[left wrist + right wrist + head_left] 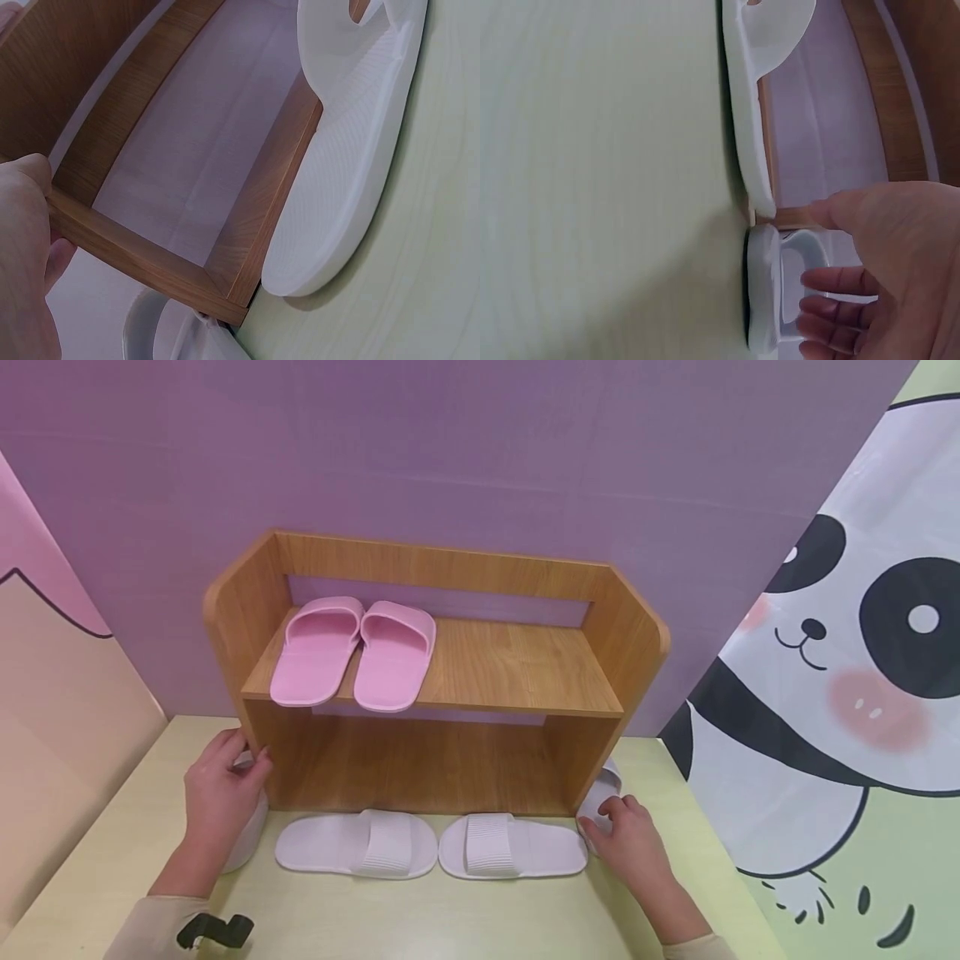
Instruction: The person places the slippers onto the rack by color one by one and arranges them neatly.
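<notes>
A two-tier wooden shoe rack [442, 764] stands against the purple wall. My left hand [222, 793] grips the front edge of its left side panel [142, 259], thumb on one face and fingers on the other. At the opposite end, my right hand [628, 842] is beside the lower right corner, over a white slipper [600, 797]. In the right wrist view its thumb is right at the panel's edge and its other fingers are loosely bent, holding nothing. Another white slipper [251, 837] lies left of the rack, partly hidden by my left hand.
Two pink slippers [315, 672] sit on the upper shelf's left half. Two white slippers [322, 843] lie end to end along the rack's front on the pale table [420, 918]. A panda picture [810, 727] covers the wall at right.
</notes>
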`<action>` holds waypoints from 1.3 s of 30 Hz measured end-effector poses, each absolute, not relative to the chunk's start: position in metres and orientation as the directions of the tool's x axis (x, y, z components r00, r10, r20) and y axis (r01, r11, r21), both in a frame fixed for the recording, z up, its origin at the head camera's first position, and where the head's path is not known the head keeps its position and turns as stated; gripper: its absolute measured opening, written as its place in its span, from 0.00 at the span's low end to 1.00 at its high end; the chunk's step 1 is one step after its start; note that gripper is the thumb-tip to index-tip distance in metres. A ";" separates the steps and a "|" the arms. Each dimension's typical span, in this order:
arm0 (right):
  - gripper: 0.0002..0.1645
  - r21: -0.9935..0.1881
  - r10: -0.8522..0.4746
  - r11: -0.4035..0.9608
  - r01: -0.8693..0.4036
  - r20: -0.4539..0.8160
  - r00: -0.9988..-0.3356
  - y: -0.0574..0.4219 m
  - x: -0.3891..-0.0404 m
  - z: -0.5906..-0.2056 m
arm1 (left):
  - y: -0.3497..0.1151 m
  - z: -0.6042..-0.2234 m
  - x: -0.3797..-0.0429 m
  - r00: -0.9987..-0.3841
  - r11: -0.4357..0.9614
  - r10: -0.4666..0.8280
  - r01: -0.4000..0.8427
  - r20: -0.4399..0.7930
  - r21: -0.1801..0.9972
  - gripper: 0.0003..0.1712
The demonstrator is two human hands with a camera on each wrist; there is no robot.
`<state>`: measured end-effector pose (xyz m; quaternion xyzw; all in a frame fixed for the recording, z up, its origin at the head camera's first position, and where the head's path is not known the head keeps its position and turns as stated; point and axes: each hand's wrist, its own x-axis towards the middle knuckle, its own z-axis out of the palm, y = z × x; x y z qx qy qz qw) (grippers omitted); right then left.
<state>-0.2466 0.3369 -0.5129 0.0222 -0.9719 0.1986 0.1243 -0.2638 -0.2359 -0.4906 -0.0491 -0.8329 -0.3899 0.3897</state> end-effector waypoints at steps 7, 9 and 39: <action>0.29 -0.343 0.069 0.939 0.007 0.168 -0.983 0.343 -0.247 -0.519 | -0.235 -0.490 -0.262 -0.701 0.688 -0.230 0.374 0.675 0.622 0.20; 0.32 -0.334 0.087 0.942 0.034 0.144 -0.986 0.344 -0.247 -0.521 | -0.235 -0.490 -0.261 -0.705 0.688 -0.230 0.370 0.670 0.625 0.20; 0.48 -0.383 0.190 0.909 0.165 0.028 -0.981 0.343 -0.265 -0.529 | -0.235 -0.491 -0.262 -0.706 0.678 -0.231 0.377 0.670 0.631 0.21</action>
